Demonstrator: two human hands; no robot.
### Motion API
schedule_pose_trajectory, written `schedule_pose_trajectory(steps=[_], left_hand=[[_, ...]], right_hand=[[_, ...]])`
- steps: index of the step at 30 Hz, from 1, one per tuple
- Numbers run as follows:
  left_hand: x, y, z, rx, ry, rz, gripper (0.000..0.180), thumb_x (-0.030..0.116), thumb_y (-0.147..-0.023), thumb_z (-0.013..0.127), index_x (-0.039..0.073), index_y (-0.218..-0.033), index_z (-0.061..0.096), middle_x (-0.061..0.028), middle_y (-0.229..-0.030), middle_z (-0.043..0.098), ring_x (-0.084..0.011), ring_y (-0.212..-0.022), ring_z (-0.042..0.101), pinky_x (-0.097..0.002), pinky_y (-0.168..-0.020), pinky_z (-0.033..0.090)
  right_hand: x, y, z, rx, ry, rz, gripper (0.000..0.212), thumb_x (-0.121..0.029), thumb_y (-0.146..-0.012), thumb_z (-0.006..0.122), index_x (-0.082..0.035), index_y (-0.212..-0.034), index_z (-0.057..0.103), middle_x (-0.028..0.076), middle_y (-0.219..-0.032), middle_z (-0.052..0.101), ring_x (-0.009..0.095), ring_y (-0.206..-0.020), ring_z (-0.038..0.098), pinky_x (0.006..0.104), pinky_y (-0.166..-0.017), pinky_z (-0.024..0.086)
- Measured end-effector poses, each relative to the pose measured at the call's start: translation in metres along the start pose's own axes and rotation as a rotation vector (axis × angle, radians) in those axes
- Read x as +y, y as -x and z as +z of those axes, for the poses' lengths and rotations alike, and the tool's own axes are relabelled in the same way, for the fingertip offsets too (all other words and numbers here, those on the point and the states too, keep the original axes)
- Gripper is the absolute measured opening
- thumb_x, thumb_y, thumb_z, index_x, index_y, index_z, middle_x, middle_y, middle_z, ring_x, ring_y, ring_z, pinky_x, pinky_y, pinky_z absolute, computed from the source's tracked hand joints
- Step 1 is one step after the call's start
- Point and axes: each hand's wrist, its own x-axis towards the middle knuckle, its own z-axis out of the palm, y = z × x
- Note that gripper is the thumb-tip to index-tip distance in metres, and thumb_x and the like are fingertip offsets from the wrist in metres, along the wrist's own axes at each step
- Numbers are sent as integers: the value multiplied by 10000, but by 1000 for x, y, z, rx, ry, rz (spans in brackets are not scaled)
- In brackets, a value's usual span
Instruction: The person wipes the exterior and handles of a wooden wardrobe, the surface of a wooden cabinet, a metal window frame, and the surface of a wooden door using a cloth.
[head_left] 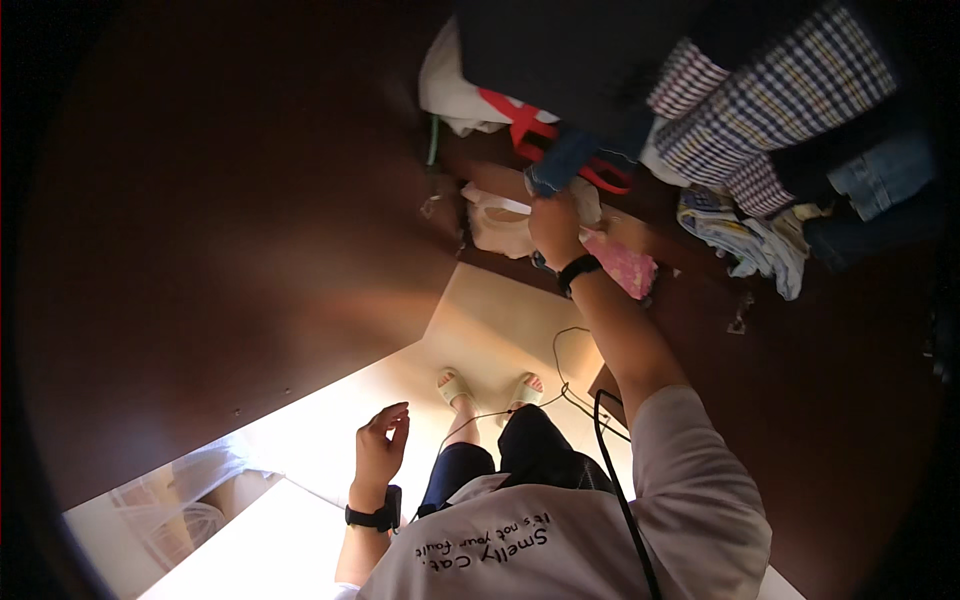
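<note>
right hand (555, 228) at blue denim (560, 163), left of pink cloth (622, 267) (its finger closure we cannot tell); left hand (382, 448), well below cloth, loosely curled, empty.

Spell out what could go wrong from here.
Snagging: the right hand is at the edge of the blue denim, and a red strap lies close against it, so pulling the denim might drag the strap along.

Knocking: the pink patterned cloth lies right beside that wrist, so a sideways move could shift it.

Tangling: a thin dark cable loops near the slippers in this view and could perhaps catch a foot.
</note>
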Motion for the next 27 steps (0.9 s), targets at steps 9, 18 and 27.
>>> schedule_pose_trajectory(steps=[9,18,27], left_hand=[[-46,39,-45,84,-6,-223,172,18,-842,561,-14,-1001,620,-140,-820,667,-167,-716,642,-253,-623,494],[-63,51,-56,73,-50,-286,174,48,-844,569,0,-1004,615,-126,-826,670,-176,-725,648,-258,-620,498],[-49,35,-53,-50,-13,-78,191,13,-819,575,16,-1004,620,-140,-882,663,-209,-765,655,-282,-638,516]], right_hand=[[-77,-74,57,-78,-58,-116,183,-97,-745,554,12,-873,625,198,-949,575,322,-830,579,392,-705,493],[-111,-126,42,-313,204,-250,143,-106,-726,566,-30,-756,684,163,-1002,575,313,-948,524,377,-773,461],[-27,-74,54,-389,-1234,121,384,-1,-821,461,6,-1199,525,99,-1074,615,187,-892,586,268,-787,463]])
